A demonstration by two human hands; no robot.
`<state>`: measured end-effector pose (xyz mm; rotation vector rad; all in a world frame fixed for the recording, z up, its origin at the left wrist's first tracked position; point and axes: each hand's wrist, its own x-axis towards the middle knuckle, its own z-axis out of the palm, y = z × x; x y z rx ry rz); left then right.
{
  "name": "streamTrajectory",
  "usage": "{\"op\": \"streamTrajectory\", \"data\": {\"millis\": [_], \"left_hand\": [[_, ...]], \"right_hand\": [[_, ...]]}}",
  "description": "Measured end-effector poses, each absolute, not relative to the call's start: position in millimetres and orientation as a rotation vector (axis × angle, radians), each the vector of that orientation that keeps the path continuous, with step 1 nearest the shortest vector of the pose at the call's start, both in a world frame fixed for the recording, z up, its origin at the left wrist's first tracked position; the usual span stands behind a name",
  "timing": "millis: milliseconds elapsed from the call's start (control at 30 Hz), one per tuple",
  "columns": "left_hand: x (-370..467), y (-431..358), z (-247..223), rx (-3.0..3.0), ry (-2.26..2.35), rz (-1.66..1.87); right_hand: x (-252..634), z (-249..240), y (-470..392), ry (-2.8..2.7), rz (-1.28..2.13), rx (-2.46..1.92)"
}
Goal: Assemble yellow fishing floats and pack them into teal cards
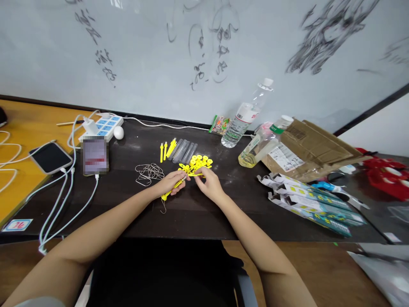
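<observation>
My left hand [170, 183] is closed around a slim yellow plastic rod [166, 196], from whose lower end a thin wire hook [163, 207] hangs. Close beside it, my right hand [209, 184] pinches a narrow yellow plastic piece [197, 174] between thumb and fingers. The fingertips of both hands nearly meet, so the rod's upper end is partly hidden. Just behind them lies a pile of small yellow plastic parts [200, 160]. Clear tubes [184, 151] and several yellow rods [171, 148] are laid beyond it. A tangle of metal wire hooks [149, 174] rests left of my left hand.
On the left are a power strip [110, 124], white cables [65, 187] and two phones, one black-screened [51, 157]. Bottles [244, 117] stand at the back right, beside a cardboard box [315, 147]. Opened cartons [315, 202] lie at right. The table's front edge is near my forearms.
</observation>
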<state>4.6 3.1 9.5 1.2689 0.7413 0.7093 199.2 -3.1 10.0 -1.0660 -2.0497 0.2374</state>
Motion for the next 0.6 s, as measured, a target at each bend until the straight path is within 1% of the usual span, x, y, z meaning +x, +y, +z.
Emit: {"op": "streamTrajectory", "data": {"millis": [333,533,600], "left_hand": [[2.1,3.2,15.2,1.205,0.757,0.653],[0.4,1.1,14.5,1.26,0.735,0.45],[1.9,-0.1,12.6,1.245,0.712,0.438]], "right_hand": [[194.1,14.7,-4.4,-1.738,0.45,-1.037],[193.0,17.2,-5.3,-1.8,0.508,-0.929],[191.6,15.6,-5.6,-1.86,0.502,-0.904]]}}
